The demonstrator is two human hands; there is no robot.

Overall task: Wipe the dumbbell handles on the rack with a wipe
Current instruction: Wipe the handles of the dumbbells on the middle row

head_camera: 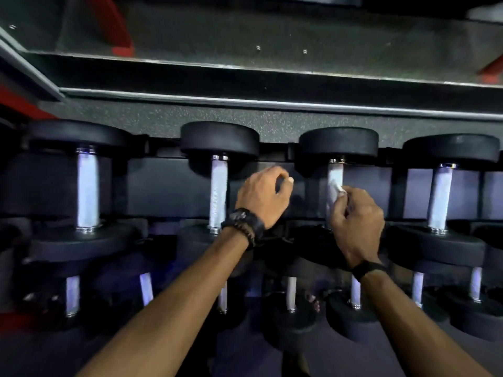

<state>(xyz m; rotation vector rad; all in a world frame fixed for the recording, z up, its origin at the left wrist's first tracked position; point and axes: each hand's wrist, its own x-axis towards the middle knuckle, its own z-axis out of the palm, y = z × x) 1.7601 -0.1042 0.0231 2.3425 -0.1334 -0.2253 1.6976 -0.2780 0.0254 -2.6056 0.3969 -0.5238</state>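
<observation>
Head view over a dark gym rack (168,183): two bare forearms reach forward and up toward the upper row of dumbbells. Right hand (356,224), a dark band at its wrist, has its fingers curled round a white wipe (336,190) and presses it against the handle (335,172) of the third dumbbell from the left, about halfway along the bar. Left hand (262,197), wearing a black watch (243,224) and a beaded bracelet, hovers just beside it in the gap between the second and third dumbbells; its fingers are loosely curled and hold nothing, the thumb tip pointing toward the wipe. Four dumbbells stand in the upper row, their pale knurled handles running front to back between black round heads; the second handle (218,191) lies just left of the left wrist. Both forearms cross over the lower row (353,292) of smaller dumbbells and hide part of it. Behind the rack runs a speckled dark floor (272,123) and a metal-edged ledge (272,102), with red frame parts (119,28) at the upper left and far right.
</observation>
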